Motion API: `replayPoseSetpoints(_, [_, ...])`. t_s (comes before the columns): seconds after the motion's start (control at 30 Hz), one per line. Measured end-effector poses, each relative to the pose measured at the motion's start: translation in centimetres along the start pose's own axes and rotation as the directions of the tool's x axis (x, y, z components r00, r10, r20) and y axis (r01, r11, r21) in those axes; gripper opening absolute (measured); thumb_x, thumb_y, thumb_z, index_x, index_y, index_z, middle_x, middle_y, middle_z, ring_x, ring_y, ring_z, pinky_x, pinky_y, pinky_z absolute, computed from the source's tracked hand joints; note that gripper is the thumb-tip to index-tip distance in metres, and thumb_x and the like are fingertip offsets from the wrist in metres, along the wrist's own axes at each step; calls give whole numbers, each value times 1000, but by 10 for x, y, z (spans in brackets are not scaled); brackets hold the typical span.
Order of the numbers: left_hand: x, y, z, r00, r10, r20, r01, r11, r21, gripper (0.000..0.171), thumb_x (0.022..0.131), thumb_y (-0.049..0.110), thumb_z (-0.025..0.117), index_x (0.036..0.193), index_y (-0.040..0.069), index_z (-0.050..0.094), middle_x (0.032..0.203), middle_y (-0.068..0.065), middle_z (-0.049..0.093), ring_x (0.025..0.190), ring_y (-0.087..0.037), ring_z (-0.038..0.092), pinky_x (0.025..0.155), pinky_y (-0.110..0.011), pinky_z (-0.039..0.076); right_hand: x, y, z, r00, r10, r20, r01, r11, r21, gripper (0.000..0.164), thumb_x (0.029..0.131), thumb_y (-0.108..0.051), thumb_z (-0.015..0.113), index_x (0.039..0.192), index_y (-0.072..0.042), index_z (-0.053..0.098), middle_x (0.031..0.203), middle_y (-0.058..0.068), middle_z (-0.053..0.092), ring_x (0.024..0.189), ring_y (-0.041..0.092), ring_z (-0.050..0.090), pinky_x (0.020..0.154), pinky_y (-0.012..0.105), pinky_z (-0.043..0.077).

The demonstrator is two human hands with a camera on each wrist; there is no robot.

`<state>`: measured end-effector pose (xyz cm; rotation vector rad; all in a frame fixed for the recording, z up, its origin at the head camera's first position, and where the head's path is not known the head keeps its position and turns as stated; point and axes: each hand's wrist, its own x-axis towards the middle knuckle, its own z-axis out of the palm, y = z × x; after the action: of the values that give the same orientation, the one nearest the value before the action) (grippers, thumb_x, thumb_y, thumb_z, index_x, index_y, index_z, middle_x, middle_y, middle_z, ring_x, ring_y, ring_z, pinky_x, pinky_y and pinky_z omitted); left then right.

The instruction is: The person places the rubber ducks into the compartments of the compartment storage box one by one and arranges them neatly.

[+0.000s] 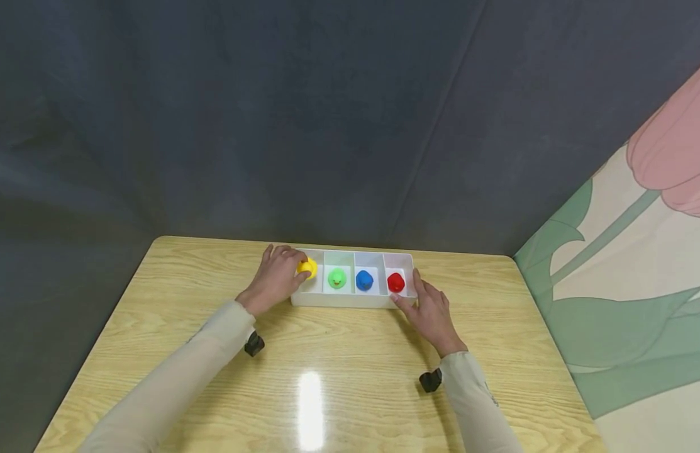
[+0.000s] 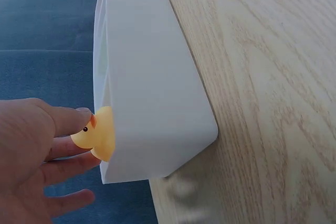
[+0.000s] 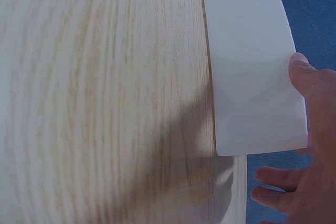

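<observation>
A white tray with four compartments (image 1: 350,302) sits near the far edge of the wooden table. In its leftmost compartment, my left hand (image 1: 275,278) pinches a yellow toy duck (image 2: 104,137) between thumb and fingers; the duck's head pokes above the rim in the left wrist view. My right hand (image 1: 433,316) grips the tray's right end, its thumb (image 3: 301,69) on the front rim and its fingers along the end wall. A green toy duck (image 1: 337,278), a blue one (image 1: 365,280) and a red one (image 1: 396,282) each occupy a compartment, left to right.
The wooden table (image 1: 350,358) stretches in front of the tray. A dark curtain (image 1: 304,126) hangs right behind the table's far edge, and a cloth with a flower print (image 1: 621,327) borders its right side.
</observation>
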<state>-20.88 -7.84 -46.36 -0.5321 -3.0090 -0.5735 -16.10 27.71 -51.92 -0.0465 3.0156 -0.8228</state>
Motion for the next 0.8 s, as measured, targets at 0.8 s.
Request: replayPoseSetpoints(0.8, [-1, -12, 3, 999, 24, 31, -24, 1000, 5, 12, 98, 29, 78, 100, 17, 78, 168, -21, 42, 157, -48, 34, 129, -74, 18, 0, -2, -1, 1000, -1, 3, 1, 1000, -12, 99, 102, -54, 67, 171, -9, 13, 166, 30, 41, 155, 50, 37, 132, 72, 12])
